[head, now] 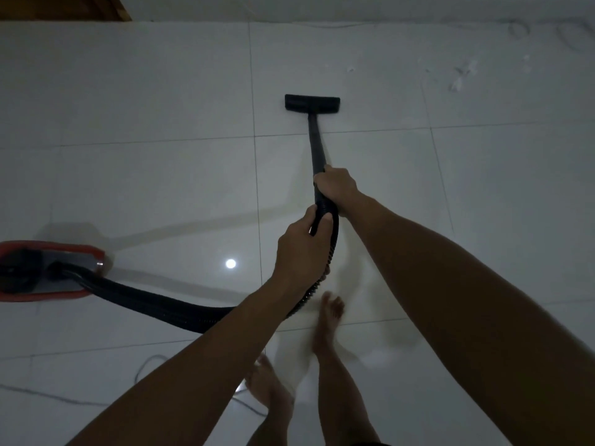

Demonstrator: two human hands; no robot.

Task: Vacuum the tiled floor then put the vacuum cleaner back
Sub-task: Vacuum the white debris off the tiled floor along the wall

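With my right hand (pixel 336 185) gripping the wand (pixel 314 143) and my left hand (pixel 301 249) the hose (pixel 167 309), I should steer the nozzle (pixel 311 103) toward the white scraps (pixel 460 77) near the floor's (pixel 161 91) far right edge.

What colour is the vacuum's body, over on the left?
Red shell with a grey and black top, seen at the head view's left edge.

Dim room, glossy pale floor tiles (pixel 161 91), white wall base (pixel 354 8), wooden corner (pixel 64 6)
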